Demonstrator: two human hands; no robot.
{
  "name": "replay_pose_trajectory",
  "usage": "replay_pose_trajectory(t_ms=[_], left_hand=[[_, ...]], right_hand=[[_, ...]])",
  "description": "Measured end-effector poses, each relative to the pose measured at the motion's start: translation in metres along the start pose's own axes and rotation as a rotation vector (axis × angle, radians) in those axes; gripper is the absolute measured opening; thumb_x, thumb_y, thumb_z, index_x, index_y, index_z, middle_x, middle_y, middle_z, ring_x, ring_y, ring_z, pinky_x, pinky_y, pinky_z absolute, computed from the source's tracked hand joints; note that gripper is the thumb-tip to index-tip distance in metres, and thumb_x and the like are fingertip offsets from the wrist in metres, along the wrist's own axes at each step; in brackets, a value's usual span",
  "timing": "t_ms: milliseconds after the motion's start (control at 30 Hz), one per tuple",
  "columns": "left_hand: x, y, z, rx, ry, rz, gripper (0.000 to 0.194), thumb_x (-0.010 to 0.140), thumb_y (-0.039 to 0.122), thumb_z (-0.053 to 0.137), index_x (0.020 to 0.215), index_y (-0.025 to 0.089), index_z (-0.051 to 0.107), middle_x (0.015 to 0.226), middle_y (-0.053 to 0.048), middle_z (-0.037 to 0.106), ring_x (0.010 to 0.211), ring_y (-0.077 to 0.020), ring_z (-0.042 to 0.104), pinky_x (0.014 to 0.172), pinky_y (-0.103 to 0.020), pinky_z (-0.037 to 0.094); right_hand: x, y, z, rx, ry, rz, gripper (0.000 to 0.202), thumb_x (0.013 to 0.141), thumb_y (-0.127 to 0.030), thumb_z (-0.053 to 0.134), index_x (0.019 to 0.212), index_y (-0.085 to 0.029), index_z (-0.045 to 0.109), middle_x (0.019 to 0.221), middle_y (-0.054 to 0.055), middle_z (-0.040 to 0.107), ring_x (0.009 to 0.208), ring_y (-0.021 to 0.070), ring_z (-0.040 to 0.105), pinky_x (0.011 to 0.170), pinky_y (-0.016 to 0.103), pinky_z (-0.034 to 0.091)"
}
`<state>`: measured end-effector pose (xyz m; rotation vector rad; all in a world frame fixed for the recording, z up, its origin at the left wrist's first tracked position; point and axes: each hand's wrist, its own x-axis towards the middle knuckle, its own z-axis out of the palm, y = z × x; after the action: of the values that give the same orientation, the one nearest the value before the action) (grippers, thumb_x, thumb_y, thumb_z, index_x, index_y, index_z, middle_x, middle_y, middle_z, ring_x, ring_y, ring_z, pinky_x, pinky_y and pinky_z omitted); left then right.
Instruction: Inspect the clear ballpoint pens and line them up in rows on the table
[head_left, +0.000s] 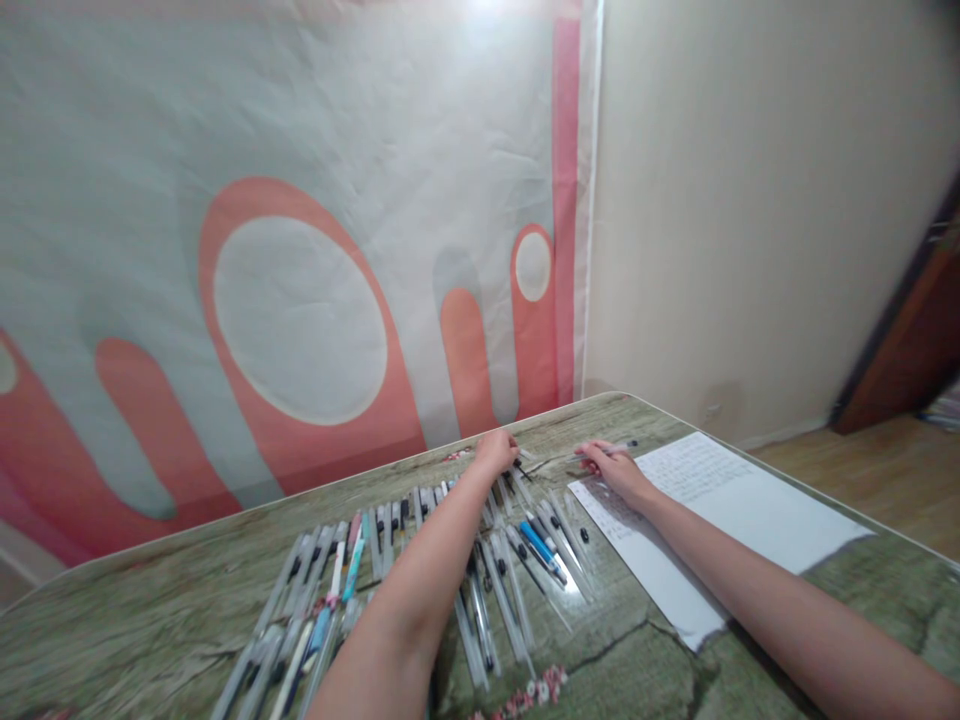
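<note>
My right hand (611,472) is closed around a clear pen (619,449) with a dark end, held above the near-left part of a written sheet. My left hand (496,452) reaches to the far edge of the spread of pens, its fingers curled down. Whatever those fingers grip is too small to make out; a dark pen part lies right beside them. Below that arm, many clear pens (510,590) lie in rough rows, some hidden by the forearm. Among them are a blue pen (536,545) and a turquoise pen (354,570).
White paper sheets (757,520) with handwriting lie on the table's right side. A loose black cap (584,535) sits right of the pens. The wood-patterned table (150,610) meets a wall banner (300,320) at its far side. A brown door (907,330) stands at far right.
</note>
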<state>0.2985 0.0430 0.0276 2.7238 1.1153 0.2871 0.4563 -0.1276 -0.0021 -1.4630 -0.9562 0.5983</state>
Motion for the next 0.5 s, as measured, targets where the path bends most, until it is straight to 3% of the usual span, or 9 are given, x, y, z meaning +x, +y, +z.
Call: replay_pose_trajectory(t_ms=[333, 500], left_hand=[[-0.0017, 0.0004, -0.003, 0.005, -0.053, 0.008, 0.019, 0.068, 0.025, 0.052, 0.08, 0.021, 0.067, 0.084, -0.003, 0.066, 0.079, -0.0141, 0.058, 0.07, -0.021, 0.04], [-0.002, 0.008, -0.0092, 0.038, -0.065, -0.059, 0.02, 0.069, 0.028, 0.052, 0.082, 0.021, 0.067, 0.085, -0.005, 0.066, 0.082, -0.0157, 0.058, 0.073, -0.023, 0.041]], right_hand=[[-0.0007, -0.0007, -0.0005, 0.006, -0.007, 0.004, 0.035, 0.071, -0.044, 0.046, 0.081, -0.015, 0.062, 0.061, 0.002, 0.061, 0.054, 0.0119, 0.051, 0.051, 0.022, 0.037], [-0.0015, -0.0021, -0.0003, 0.001, -0.012, 0.012, 0.035, 0.072, -0.044, 0.046, 0.082, -0.015, 0.062, 0.061, 0.001, 0.06, 0.054, 0.0113, 0.05, 0.05, 0.021, 0.036]])
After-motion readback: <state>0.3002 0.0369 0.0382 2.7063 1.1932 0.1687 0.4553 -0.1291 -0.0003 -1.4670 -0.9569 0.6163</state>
